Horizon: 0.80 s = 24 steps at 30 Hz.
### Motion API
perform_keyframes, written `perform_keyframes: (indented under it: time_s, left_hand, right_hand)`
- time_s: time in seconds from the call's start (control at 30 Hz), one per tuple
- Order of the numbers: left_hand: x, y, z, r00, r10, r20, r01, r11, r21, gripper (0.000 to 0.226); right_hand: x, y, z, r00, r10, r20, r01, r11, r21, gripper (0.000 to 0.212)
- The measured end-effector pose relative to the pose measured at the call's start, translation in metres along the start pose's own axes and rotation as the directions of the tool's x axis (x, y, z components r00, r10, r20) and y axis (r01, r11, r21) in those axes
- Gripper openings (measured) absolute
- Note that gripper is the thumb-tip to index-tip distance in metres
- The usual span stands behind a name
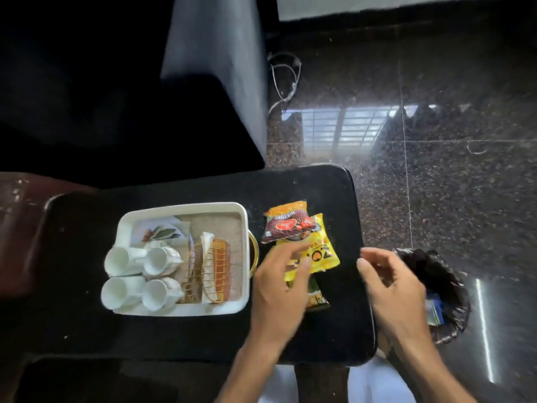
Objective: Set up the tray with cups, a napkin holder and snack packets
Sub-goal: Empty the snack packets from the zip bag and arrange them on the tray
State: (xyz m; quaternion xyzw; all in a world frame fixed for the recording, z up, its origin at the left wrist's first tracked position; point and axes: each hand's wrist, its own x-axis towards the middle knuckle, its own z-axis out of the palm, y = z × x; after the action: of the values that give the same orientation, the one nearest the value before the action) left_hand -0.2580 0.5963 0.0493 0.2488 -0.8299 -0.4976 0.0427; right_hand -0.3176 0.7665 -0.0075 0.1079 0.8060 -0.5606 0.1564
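Left hand (280, 289) spread loose over the snack packets (302, 245), right hand (392, 289) open, empty. Light, crinkly, probably slippery: best pinched at a sealed edge.

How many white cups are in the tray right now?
4, all lying on their sides at the left end of the tray: far left, far right, near left, near right. None seems hidden.

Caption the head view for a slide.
Cups and napkin holder sit in the tray; left hand reaches the snack packets beside it.
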Motion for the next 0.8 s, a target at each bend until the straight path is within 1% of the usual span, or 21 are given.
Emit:
perform_keyframes:
  time_s: [0.03,0.1,0.17,0.23,0.27,0.33,0.47,0.53,0.6,0.67,0.73,0.8]
  left_hand:
    - [0.009,-0.009,-0.011,0.999,0.007,-0.032,-0.005,0.998,0.058,0.024]
    - [0.027,-0.027,-0.022,0.999,-0.033,-0.039,0.039,0.984,0.173,0.030]
    - [0.043,-0.043,-0.025,0.995,-0.101,0.007,0.096,0.963,0.254,0.038]
    - [0.055,-0.057,-0.024,0.986,-0.133,0.096,0.102,0.955,0.280,0.045]
    - [0.059,-0.063,-0.023,0.979,-0.140,0.149,0.093,0.954,0.287,0.047]
    - [0.065,-0.072,-0.021,0.961,-0.148,0.234,0.072,0.950,0.305,0.047]
    - [0.069,-0.079,-0.022,0.953,-0.136,0.270,0.071,0.969,0.236,0.044]
    - [0.069,-0.080,-0.023,0.954,-0.109,0.279,0.048,0.975,0.216,0.046]
    - [0.070,-0.081,-0.025,0.956,-0.088,0.281,0.025,0.975,0.220,0.046]
    - [0.073,-0.082,-0.027,0.957,-0.083,0.279,0.020,0.975,0.219,0.044]
    - [0.078,-0.082,-0.030,0.949,-0.072,0.307,0.007,0.978,0.209,0.045]
    - [0.084,-0.082,-0.037,0.946,-0.063,0.319,-0.006,0.977,0.212,0.047]
  right_hand:
    - [-0.004,-0.010,0.014,0.999,0.047,0.025,-0.048,0.997,0.055,0.014]
    - [-0.009,-0.027,0.043,0.981,0.180,0.072,-0.190,0.967,0.172,0.017]
    - [-0.006,-0.036,0.071,0.951,0.295,0.092,-0.308,0.932,0.194,0.028]
    - [0.000,-0.042,0.097,0.916,0.390,0.096,-0.402,0.891,0.211,0.040]
    - [0.004,-0.044,0.109,0.899,0.429,0.090,-0.438,0.867,0.236,0.039]
    - [0.011,-0.049,0.130,0.883,0.466,0.057,-0.466,0.852,0.238,0.025]
    - [0.020,-0.055,0.158,0.900,0.434,-0.031,-0.420,0.886,0.193,0.023]
    - [0.023,-0.057,0.164,0.920,0.376,-0.110,-0.371,0.926,0.065,0.029]
    - [0.027,-0.057,0.167,0.941,0.305,-0.149,-0.312,0.949,-0.032,0.028]
    - [0.032,-0.059,0.169,0.960,0.241,-0.144,-0.258,0.959,-0.116,0.021]
    - [0.038,-0.058,0.168,0.981,0.157,-0.118,-0.180,0.958,-0.223,0.020]
    - [0.043,-0.060,0.165,0.995,0.047,-0.088,-0.068,0.965,-0.253,0.014]
